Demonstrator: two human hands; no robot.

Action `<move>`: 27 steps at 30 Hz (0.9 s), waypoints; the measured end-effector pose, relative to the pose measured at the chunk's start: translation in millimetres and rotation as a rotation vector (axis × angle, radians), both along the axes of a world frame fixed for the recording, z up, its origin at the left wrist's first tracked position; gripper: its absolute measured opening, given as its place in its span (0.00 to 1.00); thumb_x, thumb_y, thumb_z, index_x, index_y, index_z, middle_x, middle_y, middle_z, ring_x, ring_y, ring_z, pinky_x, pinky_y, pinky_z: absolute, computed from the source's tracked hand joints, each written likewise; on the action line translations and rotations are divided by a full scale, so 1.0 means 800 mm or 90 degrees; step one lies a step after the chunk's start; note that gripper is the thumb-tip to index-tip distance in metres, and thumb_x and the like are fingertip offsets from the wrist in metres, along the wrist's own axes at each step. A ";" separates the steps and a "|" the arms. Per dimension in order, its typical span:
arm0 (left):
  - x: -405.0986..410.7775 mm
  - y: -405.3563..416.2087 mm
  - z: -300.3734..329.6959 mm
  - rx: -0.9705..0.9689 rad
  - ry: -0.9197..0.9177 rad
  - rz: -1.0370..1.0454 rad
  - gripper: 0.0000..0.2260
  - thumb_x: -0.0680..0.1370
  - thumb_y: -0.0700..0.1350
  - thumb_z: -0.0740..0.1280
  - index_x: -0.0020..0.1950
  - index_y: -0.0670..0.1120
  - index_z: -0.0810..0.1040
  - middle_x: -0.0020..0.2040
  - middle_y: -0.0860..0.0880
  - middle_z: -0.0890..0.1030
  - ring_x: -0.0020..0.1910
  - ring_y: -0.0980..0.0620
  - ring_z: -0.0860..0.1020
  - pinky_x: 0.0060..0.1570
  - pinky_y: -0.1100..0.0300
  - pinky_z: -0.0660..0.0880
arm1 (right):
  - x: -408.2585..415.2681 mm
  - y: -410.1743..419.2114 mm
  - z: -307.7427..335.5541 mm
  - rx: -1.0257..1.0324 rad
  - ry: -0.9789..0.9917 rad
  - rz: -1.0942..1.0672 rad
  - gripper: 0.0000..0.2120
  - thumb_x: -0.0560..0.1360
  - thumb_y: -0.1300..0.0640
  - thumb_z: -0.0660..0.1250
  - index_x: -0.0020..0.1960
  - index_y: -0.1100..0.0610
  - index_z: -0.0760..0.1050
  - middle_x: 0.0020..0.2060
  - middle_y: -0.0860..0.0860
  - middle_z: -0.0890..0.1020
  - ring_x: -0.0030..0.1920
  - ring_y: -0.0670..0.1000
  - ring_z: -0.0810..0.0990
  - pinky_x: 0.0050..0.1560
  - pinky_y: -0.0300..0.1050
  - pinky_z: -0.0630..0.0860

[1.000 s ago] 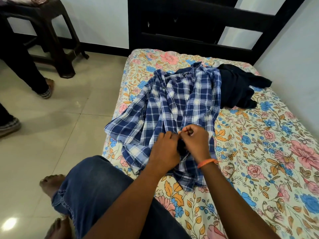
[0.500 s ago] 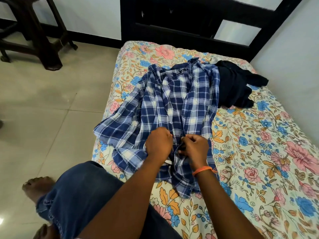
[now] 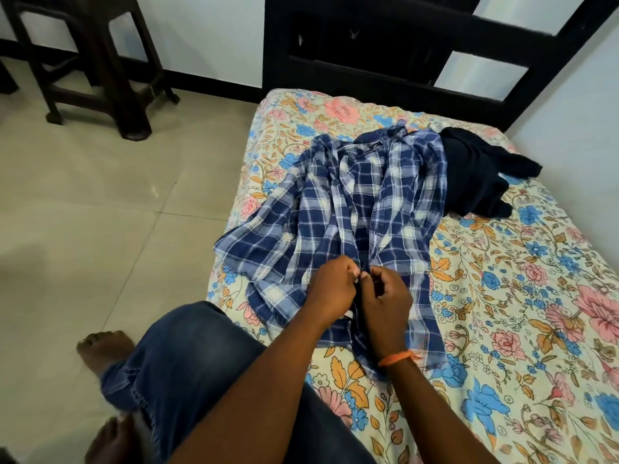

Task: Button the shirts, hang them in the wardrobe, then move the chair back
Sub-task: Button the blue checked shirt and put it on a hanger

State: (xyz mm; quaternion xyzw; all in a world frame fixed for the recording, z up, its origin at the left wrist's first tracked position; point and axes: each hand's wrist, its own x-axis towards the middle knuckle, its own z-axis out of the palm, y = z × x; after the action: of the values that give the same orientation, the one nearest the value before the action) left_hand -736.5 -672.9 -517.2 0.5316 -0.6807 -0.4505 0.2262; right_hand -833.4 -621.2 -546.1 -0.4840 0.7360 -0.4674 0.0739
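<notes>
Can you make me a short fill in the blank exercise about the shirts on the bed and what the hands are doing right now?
1. Both hands, the left hand and the right hand, pinch the front edges of the ____ shirt.
2. The dark garment lies crumpled to the ____ of that shirt.
3. Both garments lie on a bedsheet printed with ____.
4. An orange band sits on the ____ wrist.

Missing words: plaid; right; flowers; right
</notes>
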 end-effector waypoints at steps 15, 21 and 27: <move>-0.002 -0.002 -0.007 0.023 0.068 0.061 0.08 0.80 0.41 0.64 0.42 0.48 0.78 0.42 0.50 0.81 0.41 0.51 0.79 0.42 0.55 0.78 | -0.018 0.010 0.023 0.049 -0.389 0.060 0.06 0.76 0.66 0.70 0.45 0.57 0.84 0.36 0.52 0.86 0.36 0.51 0.85 0.38 0.44 0.82; 0.002 -0.003 -0.002 0.041 0.123 0.089 0.08 0.78 0.39 0.66 0.52 0.43 0.85 0.46 0.49 0.85 0.33 0.57 0.76 0.34 0.65 0.72 | -0.019 0.000 0.020 0.065 -0.324 0.035 0.02 0.72 0.63 0.75 0.43 0.58 0.85 0.36 0.54 0.86 0.38 0.55 0.86 0.43 0.54 0.84; 0.001 -0.005 0.001 0.086 0.164 0.115 0.13 0.77 0.47 0.69 0.34 0.44 0.83 0.28 0.49 0.79 0.24 0.56 0.70 0.30 0.63 0.70 | -0.008 -0.002 0.019 0.051 -0.251 -0.004 0.05 0.72 0.64 0.74 0.41 0.54 0.84 0.35 0.49 0.86 0.38 0.51 0.86 0.44 0.54 0.84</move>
State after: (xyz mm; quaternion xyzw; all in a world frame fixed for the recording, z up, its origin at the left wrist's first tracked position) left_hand -735.4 -676.7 -516.7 0.5426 -0.5635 -0.5374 0.3151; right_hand -840.1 -623.1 -531.3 -0.3772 0.7269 -0.5236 0.2347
